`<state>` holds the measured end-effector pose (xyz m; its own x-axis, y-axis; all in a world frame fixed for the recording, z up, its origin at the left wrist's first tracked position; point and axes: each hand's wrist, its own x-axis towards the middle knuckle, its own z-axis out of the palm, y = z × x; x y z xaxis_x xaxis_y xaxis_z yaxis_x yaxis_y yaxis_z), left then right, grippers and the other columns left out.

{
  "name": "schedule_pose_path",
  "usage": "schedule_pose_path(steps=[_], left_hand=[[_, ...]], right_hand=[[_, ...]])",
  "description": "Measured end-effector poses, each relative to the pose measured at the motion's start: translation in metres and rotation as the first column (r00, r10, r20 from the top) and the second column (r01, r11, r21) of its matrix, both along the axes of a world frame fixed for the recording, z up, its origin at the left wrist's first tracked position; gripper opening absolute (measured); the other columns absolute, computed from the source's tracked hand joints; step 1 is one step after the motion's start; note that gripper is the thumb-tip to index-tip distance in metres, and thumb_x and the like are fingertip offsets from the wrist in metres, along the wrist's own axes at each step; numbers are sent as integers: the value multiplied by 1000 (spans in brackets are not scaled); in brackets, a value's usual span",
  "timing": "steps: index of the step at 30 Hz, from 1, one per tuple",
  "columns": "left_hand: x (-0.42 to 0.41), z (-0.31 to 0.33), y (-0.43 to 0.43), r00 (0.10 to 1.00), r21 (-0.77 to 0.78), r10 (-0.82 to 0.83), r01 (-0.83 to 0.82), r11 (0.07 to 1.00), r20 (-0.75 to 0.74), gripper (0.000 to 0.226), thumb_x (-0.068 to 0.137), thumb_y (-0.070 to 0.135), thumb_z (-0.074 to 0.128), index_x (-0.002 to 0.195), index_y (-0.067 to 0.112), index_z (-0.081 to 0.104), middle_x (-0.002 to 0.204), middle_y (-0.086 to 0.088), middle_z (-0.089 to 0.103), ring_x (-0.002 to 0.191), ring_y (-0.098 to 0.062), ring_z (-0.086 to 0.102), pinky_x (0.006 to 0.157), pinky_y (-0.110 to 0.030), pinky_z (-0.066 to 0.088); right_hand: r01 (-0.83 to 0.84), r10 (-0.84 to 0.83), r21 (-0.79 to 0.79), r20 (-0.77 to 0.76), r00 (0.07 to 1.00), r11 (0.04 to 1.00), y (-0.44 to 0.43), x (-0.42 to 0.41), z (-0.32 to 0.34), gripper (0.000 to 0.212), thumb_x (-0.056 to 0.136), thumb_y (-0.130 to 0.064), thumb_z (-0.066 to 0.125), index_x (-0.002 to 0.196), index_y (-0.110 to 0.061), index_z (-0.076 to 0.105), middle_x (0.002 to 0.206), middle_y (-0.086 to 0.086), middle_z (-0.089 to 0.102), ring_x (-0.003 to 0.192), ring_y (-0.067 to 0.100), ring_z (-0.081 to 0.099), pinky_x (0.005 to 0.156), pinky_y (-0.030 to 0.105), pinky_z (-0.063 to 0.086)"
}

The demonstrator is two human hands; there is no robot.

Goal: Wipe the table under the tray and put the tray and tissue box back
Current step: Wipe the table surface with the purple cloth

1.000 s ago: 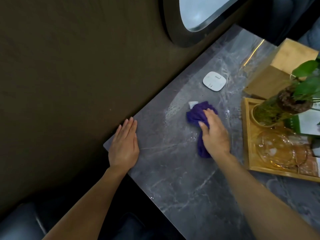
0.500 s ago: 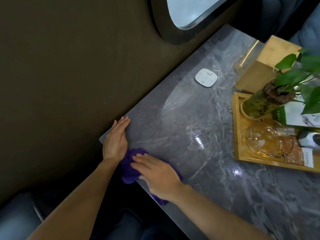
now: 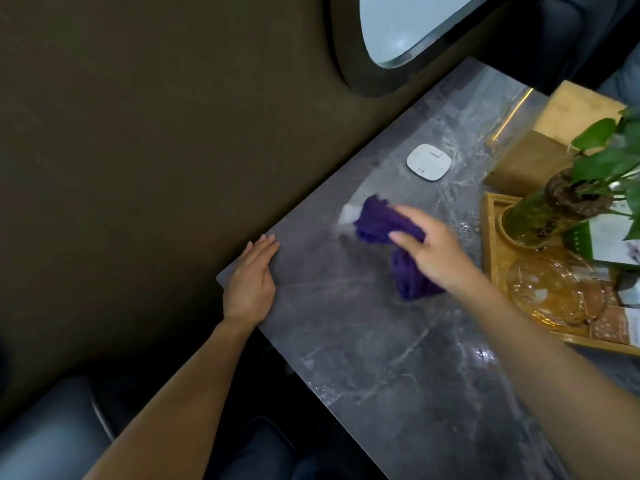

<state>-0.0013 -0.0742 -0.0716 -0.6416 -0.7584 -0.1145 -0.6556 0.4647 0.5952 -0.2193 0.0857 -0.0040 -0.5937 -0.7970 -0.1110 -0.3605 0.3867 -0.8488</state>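
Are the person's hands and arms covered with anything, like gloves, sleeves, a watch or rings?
No. Both the left hand and the right hand are bare, with no gloves. Both forearms are uncovered as far as the view shows, so no sleeves appear. I see no watch, bracelet or ring, though the right hand is slightly blurred.

The right hand (image 3: 433,251) is smeared by motion and hides the middle of the purple cloth (image 3: 377,220), while the picture's right edge cuts off the wooden tray (image 3: 490,244), the plant (image 3: 602,150) and the wooden box (image 3: 575,109) at the desk's (image 3: 381,341) far corner.
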Motion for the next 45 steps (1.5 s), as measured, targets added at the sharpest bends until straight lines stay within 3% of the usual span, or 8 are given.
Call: schedule_pose_path(steps=[6,11,16,24,28,35,39,45], left_hand=[[0,1,1,1000,-15,-7,6,1000,-9,43,95,5,33,136,11,44,148,-3,40,141,-14,26,115,-22,10],[0,3,0,1000,25,1,0,1000,-23,40,97,13,34,136,14,44,147,-1,42,140,-11,29,116,-23,11],[-2,10,0,1000,56,-15,17,998,-25,40,97,13,35,137,15,43,149,0,40,140,-9,27,114,-20,9],[1,33,-14,961,555,186,-43,831,-204,36,97,20,41,131,16,50,146,-3,43,137,-15,35,115,-34,28],[-2,34,-11,988,451,72,-1,892,-140,36,96,17,44,132,15,49,146,-1,41,138,-13,31,104,-21,22],[-2,20,-10,983,144,-159,146,979,86,45,95,24,45,139,18,39,154,0,29,144,-15,18,121,-36,9],[-3,16,-3,962,-8,-200,205,979,185,51,95,33,40,143,18,30,156,-2,23,145,-16,14,120,-36,5],[-23,20,28,931,-96,-226,262,960,286,65,93,45,36,145,10,20,157,-11,17,146,-23,11,120,-36,4]], right_hand=[[208,-88,283,-385,919,936,0,-61,-47,53,89,-27,55,138,-25,35,153,9,24,142,27,15,115,40,11],[191,-98,248,-344,934,950,-2,-43,-50,55,87,-13,54,138,-23,35,153,8,24,142,23,15,115,38,14],[28,34,197,-304,952,980,5,26,-56,56,82,-4,53,135,-19,42,151,8,30,141,22,21,114,30,17],[-419,420,73,-305,855,905,22,180,-63,49,69,-17,51,117,-24,59,131,8,57,125,22,49,108,26,31],[-584,570,51,-304,764,810,37,216,-62,38,70,-13,52,104,-23,66,118,2,66,114,17,56,97,29,46],[-477,468,14,172,867,879,42,201,-35,44,75,-3,52,112,-23,65,129,-4,58,114,-3,49,101,7,29],[-356,358,-45,199,912,933,45,179,-28,50,66,4,52,108,-17,68,118,-11,57,107,-20,46,97,2,28],[-121,126,-38,167,978,992,71,134,-17,54,65,2,50,106,-28,68,117,-22,55,112,-9,51,97,7,35]])
